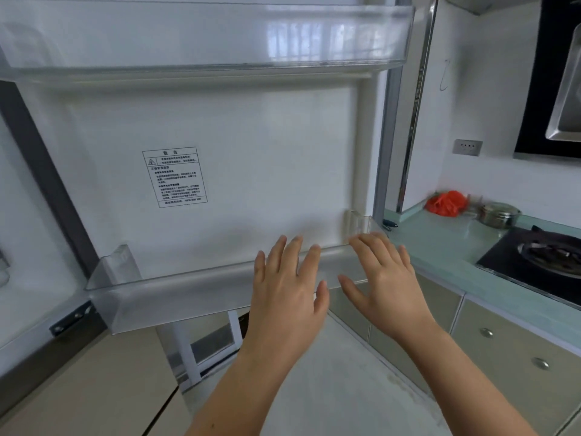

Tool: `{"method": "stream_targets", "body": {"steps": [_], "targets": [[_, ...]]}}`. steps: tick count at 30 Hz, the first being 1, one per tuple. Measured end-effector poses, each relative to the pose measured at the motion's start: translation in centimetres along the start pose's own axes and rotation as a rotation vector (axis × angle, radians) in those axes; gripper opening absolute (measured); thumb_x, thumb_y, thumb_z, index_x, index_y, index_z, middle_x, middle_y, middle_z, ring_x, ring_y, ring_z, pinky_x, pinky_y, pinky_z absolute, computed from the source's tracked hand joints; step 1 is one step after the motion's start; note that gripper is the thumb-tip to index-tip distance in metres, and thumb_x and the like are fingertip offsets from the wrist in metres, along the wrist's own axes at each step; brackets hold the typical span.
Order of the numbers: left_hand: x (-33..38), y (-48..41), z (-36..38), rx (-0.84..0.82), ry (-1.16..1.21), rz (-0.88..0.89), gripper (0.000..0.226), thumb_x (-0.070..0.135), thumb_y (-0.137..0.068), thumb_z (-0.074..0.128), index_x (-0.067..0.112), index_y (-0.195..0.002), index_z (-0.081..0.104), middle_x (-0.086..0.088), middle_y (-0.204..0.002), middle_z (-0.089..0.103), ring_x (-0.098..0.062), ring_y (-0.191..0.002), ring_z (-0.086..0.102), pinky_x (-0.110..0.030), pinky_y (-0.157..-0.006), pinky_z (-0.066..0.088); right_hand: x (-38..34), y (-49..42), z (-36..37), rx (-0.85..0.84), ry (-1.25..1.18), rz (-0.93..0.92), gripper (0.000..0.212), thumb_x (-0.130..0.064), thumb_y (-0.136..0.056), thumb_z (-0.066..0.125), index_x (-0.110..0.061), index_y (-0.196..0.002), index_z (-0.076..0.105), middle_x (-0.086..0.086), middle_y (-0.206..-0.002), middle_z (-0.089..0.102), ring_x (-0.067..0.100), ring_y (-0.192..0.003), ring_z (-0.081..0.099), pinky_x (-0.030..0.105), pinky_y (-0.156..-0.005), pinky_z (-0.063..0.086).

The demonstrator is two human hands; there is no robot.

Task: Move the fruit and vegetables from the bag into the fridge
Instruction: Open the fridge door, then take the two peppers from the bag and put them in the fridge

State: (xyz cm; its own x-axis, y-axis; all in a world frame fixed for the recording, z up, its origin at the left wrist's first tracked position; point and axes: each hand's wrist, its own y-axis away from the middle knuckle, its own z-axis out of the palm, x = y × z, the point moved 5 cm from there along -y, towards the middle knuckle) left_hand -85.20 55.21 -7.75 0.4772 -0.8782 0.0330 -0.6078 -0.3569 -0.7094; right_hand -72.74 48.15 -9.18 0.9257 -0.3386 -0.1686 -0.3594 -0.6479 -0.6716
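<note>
Both hands are open and hold nothing: the left hand (286,278) and the right hand (383,272) are spread, fingers straight, before the lower shelf (176,291) of the open fridge door (251,146) (whether they touch its rim, I cannot tell). The red bag (446,202) lies on the counter (440,243), well to the right, beside a steel pot (498,214), so the right hand is nearer.

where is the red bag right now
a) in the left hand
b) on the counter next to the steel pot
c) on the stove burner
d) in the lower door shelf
b: the red bag lies on the counter beside the steel pot, while the left hand and the right hand are spread open and hold nothing.
</note>
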Motion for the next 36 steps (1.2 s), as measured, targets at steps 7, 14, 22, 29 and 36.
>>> {"method": "stream_targets", "body": {"steps": [7, 14, 22, 29, 36], "targets": [[-0.8, -1.6, 2.4, -0.018, -0.019, -0.024, 0.044, 0.034, -0.079, 0.038, 0.012, -0.111, 0.061, -0.013, -0.116, 0.063, -0.034, -0.113, 0.056, -0.056, -0.090, 0.042, 1.7, -2.9, 2.1, -0.038, -0.041, 0.001, 0.058, -0.046, -0.080, 0.041, -0.008, -0.123, 0.053, 0.010, -0.124, 0.056, 0.031, -0.122, 0.047, 0.059, -0.095, 0.036], [-1.0, -2.2, 3.1, -0.010, -0.016, -0.022, 0.044, 0.034, -0.079, 0.038, 0.012, -0.110, 0.062, -0.014, -0.116, 0.063, -0.034, -0.113, 0.056, -0.055, -0.090, 0.042, 2.2, -3.4, 3.0, -0.076, -0.037, -0.002, 0.062, -0.040, -0.084, 0.050, -0.010, -0.137, 0.040, 0.011, -0.143, 0.040, 0.030, -0.137, 0.025, 0.049, -0.104, 0.012], [-0.4, -1.2, 2.5, 0.076, 0.166, 0.096, 0.038, 0.027, -0.081, 0.043, 0.009, -0.107, 0.063, -0.015, -0.114, 0.063, -0.035, -0.110, 0.057, -0.055, -0.089, 0.046, 0.2, -0.2, 1.2, 0.007, -0.026, 0.070, 0.048, -0.023, -0.077, 0.058, -0.004, -0.121, 0.056, 0.015, -0.123, 0.058, 0.035, -0.118, 0.051, 0.061, -0.095, 0.038], [0.8, 0.5, 2.7, 0.051, 0.380, 0.240, 0.037, 0.025, -0.081, 0.045, 0.008, -0.107, 0.065, -0.014, -0.114, 0.063, -0.034, -0.107, 0.058, -0.053, -0.086, 0.048, -1.5, 5.2, -2.7, 0.051, 0.177, 0.236, 0.039, -0.027, -0.080, 0.050, -0.008, -0.110, 0.063, 0.009, -0.112, 0.065, 0.030, -0.106, 0.060, 0.052, -0.087, 0.048], [6.2, 3.0, 3.3, -0.031, 0.624, 0.460, 0.039, 0.025, -0.081, 0.044, 0.007, -0.110, 0.062, -0.014, -0.116, 0.062, -0.034, -0.111, 0.056, -0.054, -0.088, 0.046, -1.8, 11.9, -7.5, 0.083, 0.419, 0.508, 0.040, -0.029, -0.080, 0.043, -0.007, -0.104, 0.065, 0.007, -0.105, 0.067, 0.029, -0.103, 0.061, 0.047, -0.084, 0.049]]}}
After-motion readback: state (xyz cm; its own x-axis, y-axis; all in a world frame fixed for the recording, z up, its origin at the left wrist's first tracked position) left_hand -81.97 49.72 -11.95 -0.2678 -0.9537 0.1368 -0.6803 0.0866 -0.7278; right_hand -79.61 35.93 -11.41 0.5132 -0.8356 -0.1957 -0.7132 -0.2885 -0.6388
